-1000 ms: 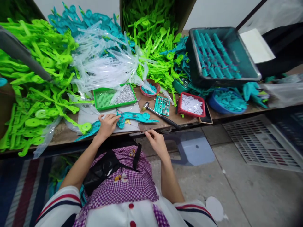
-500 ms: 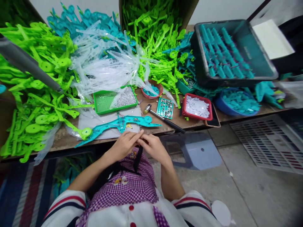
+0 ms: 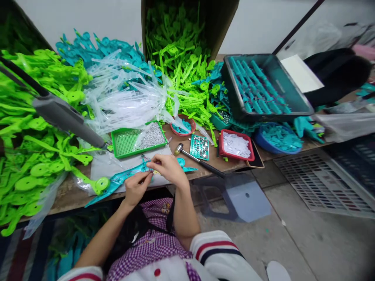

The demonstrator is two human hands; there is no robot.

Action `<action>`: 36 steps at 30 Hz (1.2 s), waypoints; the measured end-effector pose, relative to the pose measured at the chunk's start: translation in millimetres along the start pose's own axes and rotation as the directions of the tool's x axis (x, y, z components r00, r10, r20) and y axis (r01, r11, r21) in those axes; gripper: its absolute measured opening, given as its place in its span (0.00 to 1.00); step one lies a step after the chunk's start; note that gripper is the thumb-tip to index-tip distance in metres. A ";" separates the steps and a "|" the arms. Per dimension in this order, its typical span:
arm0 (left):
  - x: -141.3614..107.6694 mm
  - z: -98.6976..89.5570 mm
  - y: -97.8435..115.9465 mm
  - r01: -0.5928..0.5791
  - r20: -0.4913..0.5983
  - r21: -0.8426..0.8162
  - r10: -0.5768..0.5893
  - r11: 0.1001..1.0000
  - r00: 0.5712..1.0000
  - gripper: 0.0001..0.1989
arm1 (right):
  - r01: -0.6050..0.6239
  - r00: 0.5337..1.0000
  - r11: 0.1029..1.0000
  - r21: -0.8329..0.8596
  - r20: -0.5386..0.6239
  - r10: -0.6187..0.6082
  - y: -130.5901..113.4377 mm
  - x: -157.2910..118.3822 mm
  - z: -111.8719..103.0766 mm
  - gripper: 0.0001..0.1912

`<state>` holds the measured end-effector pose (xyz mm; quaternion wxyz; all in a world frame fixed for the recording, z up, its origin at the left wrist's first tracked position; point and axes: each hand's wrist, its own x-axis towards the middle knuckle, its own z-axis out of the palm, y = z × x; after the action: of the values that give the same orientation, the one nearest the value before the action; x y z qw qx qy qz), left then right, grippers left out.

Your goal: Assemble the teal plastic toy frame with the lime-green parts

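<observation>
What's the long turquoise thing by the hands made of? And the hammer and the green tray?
The turquoise piece looks like hard plastic: smooth, evenly colored, a little shiny. The hammer seems to have a metal head, because it gleams; its black handle could be rubber or plastic. The green tray is probably plastic too: bright color throughout, with a neat grid pattern.

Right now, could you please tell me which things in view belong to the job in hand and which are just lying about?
Likely belonging:
turquoise part at the left hand and right hand
green tray of silvery pieces

Seemingly just lying about:
cream sheet
pale slatted crate
</observation>
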<state>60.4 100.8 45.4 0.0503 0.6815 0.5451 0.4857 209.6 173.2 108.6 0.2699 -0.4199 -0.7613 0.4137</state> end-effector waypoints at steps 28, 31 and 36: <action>-16.4 18.6 -36.4 -0.099 -0.007 -0.011 0.099 0.995 0.995 0.04 | -0.147 0.851 0.962 -0.230 -0.525 0.005 57.4 144.2 -75.8 0.10; -16.7 19.5 -37.7 -0.088 -0.018 -0.008 0.088 0.996 0.996 0.03 | -0.128 0.789 0.968 -0.217 -0.614 -0.033 70.7 133.7 -82.2 0.12; -16.4 18.9 -38.6 -0.111 0.003 -0.036 0.111 0.993 0.994 0.03 | -0.303 0.755 0.933 -0.194 -0.646 0.111 104.4 94.8 -112.2 0.11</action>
<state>48.2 112.0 2.5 0.0370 0.7109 0.4975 0.4957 290.6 332.0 82.6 0.3950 -0.6500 -0.6283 0.1635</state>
